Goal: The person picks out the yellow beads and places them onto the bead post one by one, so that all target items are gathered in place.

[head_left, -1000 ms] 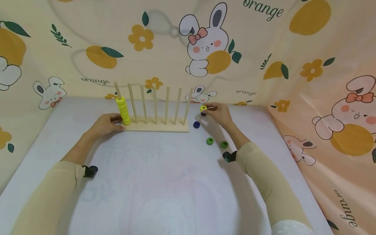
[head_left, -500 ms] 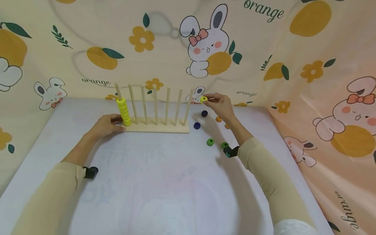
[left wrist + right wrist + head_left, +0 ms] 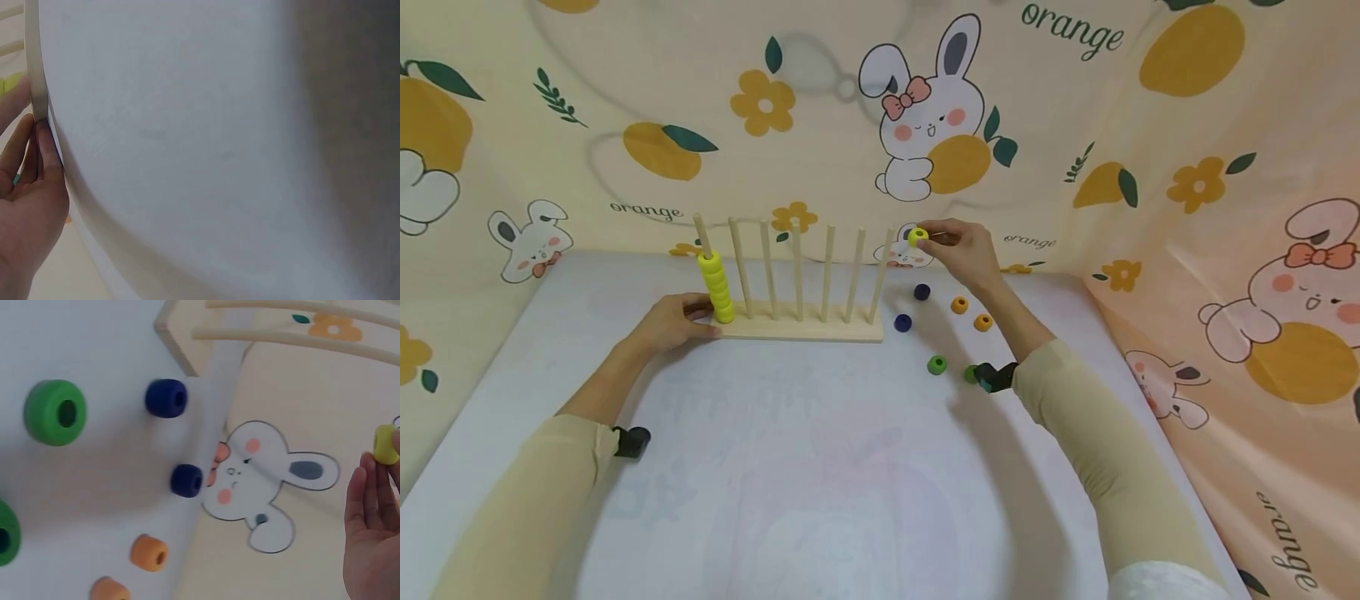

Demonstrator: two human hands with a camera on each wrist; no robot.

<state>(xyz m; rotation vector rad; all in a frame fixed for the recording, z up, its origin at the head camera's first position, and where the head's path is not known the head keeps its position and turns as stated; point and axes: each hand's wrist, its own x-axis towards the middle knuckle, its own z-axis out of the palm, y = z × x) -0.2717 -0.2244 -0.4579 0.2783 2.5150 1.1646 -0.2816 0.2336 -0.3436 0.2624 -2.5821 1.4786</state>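
A wooden peg rack (image 3: 801, 327) stands at the back of the table with several upright pegs. Its leftmost peg carries a stack of yellow beads (image 3: 718, 287); the other pegs are bare. My left hand (image 3: 670, 323) grips the left end of the rack's base, and in the left wrist view its fingers (image 3: 47, 147) lie against that end. To the right of the rightmost peg, up off the table, my right hand (image 3: 964, 257) pinches a yellow bead (image 3: 917, 237) between thumb and fingers. The right wrist view shows the same yellow bead (image 3: 385, 445) at its right edge.
Right of the rack lie two dark blue beads (image 3: 903, 322), two orange beads (image 3: 959, 305) and two green beads (image 3: 936, 365). One green bead is partly covered by the right wrist's black camera (image 3: 996, 377). A patterned cloth (image 3: 820, 100) rises behind the table.
My right hand has lifted the yellow bead up from the tabletop beside the dark blue beads, uncovering the orange beads. My left hand stays on the rack's end.
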